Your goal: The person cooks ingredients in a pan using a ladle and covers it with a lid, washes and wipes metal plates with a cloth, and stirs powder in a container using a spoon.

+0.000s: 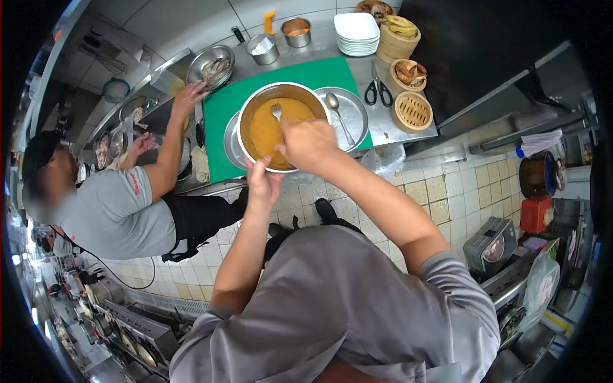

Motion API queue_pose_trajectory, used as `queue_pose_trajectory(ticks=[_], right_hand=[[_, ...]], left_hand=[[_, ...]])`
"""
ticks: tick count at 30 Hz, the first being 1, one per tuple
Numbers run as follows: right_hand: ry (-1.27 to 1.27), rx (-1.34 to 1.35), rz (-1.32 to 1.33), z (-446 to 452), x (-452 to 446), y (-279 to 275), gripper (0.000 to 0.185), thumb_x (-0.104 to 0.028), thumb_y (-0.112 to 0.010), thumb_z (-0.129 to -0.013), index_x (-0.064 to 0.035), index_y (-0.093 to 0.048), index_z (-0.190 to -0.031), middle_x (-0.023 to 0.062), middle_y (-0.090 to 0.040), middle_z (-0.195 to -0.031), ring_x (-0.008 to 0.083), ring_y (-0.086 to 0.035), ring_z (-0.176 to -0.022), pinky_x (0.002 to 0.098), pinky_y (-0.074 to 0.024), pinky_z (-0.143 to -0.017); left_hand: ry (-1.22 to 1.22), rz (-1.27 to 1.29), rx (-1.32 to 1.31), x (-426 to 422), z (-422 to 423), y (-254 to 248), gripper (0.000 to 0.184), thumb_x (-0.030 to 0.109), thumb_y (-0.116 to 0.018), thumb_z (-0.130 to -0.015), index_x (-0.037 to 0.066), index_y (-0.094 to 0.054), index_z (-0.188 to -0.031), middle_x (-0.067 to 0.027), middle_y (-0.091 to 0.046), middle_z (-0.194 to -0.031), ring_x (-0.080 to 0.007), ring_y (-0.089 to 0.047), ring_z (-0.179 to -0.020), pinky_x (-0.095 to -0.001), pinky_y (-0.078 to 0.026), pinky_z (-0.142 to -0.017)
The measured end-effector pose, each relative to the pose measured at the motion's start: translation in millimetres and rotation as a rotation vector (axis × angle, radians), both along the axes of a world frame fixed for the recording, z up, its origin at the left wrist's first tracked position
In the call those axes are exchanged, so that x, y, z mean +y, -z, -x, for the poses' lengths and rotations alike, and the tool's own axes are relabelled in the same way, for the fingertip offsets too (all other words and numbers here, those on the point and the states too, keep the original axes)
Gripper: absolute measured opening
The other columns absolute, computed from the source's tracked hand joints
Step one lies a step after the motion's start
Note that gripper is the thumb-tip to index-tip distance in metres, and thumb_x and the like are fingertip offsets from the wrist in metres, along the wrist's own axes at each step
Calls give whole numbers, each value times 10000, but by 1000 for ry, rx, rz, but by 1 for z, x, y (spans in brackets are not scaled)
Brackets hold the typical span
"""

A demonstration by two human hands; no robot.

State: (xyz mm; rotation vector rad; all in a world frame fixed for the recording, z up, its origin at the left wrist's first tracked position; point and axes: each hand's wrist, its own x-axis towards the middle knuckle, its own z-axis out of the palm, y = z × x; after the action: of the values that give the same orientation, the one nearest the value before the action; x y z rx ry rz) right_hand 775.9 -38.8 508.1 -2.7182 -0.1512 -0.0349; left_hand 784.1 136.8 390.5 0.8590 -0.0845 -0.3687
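Observation:
A round metal pot [246, 105] holds a thick orange-yellow liquid [265, 131]. It is over the green cutting board [220, 143] and the silver trays. My left hand [262, 184] grips the pot's near wall, fingers underneath and thumb up by the rim. Inside the pot, my right hand [310, 145] is closed round a fork [276, 111], whose head shows above the liquid; its handle is mostly hidden by my fingers. On the round silver tray [361, 118] to the right lies a spoon [340, 118].
Black scissors [378, 92], bamboo steamers [412, 112] and stacked white plates [356, 35] stand right. Behind the board are small metal pots [262, 50]. At left, a co-worker [128, 204] reaches toward a metal bowl [211, 67]. A grey crate [490, 246] sits on the tiled floor.

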Motion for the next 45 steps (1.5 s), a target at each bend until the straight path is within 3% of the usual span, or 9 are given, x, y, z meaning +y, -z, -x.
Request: queue_pose_trajectory(ticks=[11,13,19,21,27,31,34,39,45], right_hand=[[-94,-64,574,52,-39,-16,176,-172,-623,-871,-98,-779,-907,120,-770,-898,268,-759,-793,418,-593,-696],[-136,196,767,73,-39,-29,180,-199,-638,-861,-126,-790,-923,124,-773,-916,236,-763,-806,392,-588,-683],[117,461,389,141,42,-29,216,-190,-631,-832,-49,-778,-903,183,-756,-901,355,-743,-878,484,-581,-780],[162,273,224,134,53,-8,202,-181,-633,-817,-77,-779,-912,181,-752,-892,341,-745,-887,481,-587,-774],[242,422,519,181,39,-42,193,-239,-679,-816,-105,-786,-906,152,-758,-849,320,-755,-849,454,-600,-737],[180,341,334,197,108,-33,170,-202,-671,-804,-92,-793,-846,192,-752,-847,337,-756,-816,424,-602,-738],[422,147,408,174,71,-13,198,-280,-682,-829,-113,-786,-812,153,-758,-831,305,-758,-769,422,-602,-655],[86,227,413,233,82,-17,190,-223,-665,-813,-83,-792,-797,163,-740,-766,301,-758,-766,446,-602,-696],[252,141,405,235,11,-19,142,-187,-671,-770,-97,-769,-719,159,-740,-747,296,-752,-699,435,-590,-643]], left_hand=[[242,-91,140,-4,70,-20,752,180,-559,-889,185,-199,-1549,-152,-401,-1472,-364,-516,-1309,-565,-613,-861],[310,-79,178,7,77,-27,766,186,-564,-877,178,-199,-1549,-157,-394,-1477,-385,-508,-1311,-579,-610,-854],[373,-102,79,33,93,-16,862,190,-580,-860,191,-118,-1588,-164,-325,-1516,-405,-453,-1350,-660,-576,-880],[417,-107,100,40,104,-12,862,204,-581,-861,209,-117,-1587,-163,-316,-1517,-402,-449,-1354,-661,-574,-885],[465,-70,117,78,118,-18,764,220,-574,-867,196,-222,-1545,-167,-423,-1449,-401,-525,-1290,-640,-599,-846],[455,-138,54,74,134,-25,753,229,-583,-867,180,-229,-1530,-177,-415,-1454,-403,-529,-1291,-618,-613,-835],[561,-103,151,76,139,-31,708,241,-567,-873,160,-253,-1503,-191,-426,-1441,-424,-571,-1240,-635,-599,-857],[519,-89,120,57,157,-21,693,275,-543,-885,140,-279,-1511,-190,-450,-1441,-414,-577,-1240,-632,-598,-835],[496,-104,135,27,170,-18,698,248,-544,-886,158,-243,-1509,-191,-408,-1450,-428,-567,-1236,-628,-615,-820]])
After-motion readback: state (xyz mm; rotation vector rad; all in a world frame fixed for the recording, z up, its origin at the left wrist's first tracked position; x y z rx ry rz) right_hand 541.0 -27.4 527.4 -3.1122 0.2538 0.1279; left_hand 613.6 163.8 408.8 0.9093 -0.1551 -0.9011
